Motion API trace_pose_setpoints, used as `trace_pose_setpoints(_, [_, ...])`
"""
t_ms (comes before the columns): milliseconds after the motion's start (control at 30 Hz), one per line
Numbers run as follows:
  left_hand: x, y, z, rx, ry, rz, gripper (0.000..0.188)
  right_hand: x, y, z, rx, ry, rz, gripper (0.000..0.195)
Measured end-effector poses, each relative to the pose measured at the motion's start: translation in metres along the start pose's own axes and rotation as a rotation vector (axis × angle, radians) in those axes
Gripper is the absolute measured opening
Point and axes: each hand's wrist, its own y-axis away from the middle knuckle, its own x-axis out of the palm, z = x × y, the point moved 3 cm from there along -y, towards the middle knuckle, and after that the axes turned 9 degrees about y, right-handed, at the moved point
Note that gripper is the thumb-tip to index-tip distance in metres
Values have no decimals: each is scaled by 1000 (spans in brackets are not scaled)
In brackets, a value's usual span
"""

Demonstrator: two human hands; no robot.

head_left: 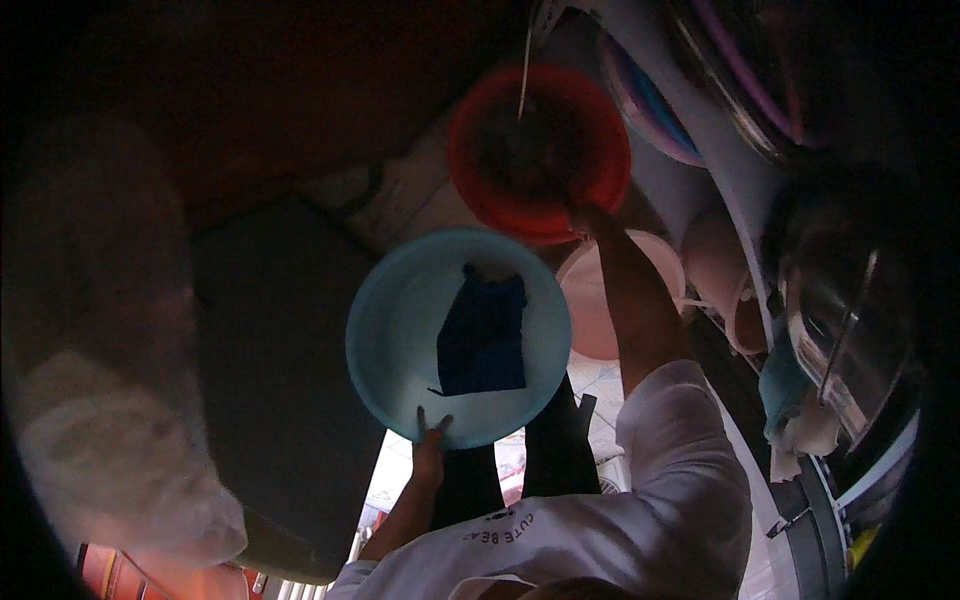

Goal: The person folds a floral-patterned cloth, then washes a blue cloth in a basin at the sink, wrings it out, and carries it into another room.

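Observation:
A light blue round basin (pixel 386 334) lies before me with a folded dark blue cloth (pixel 482 337) inside it. My left hand (pixel 430 446) grips the basin's near rim, with fingers reaching over the inner wall. Beyond the basin stands a red round bucket or basin (pixel 466 161), whose dark interior hides its contents. My right hand (pixel 589 219) is at the red vessel's near right rim and appears to hold it; the fingers are partly lost in shadow. Under my right forearm a pale pink basin or bucket (pixel 589 300) partly shows.
A dark grey flat surface (pixel 285 360) lies to the left, beside a large translucent plastic bag (pixel 127 465). Along the right are a pink container (pixel 712 262), a teal cloth (pixel 780 382) and a shiny transparent object (pixel 840 322). A thin pale cord (pixel 525 75) hangs over the red vessel.

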Motion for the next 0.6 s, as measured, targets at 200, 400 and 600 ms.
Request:
trace_pose_setpoints(200, [6,7,-10,-47,-73,-64,62,4,78,-38,9,-230,20,13])
trace_pose_setpoints(400, [-1,-4,-9,72,-47,-13,61,13,158,-72,11,-298,-85,22])
trace_pose_setpoints(600, [9,-14,-23,112,84,3,69,42,223,-92,-83,-419,-221,23])
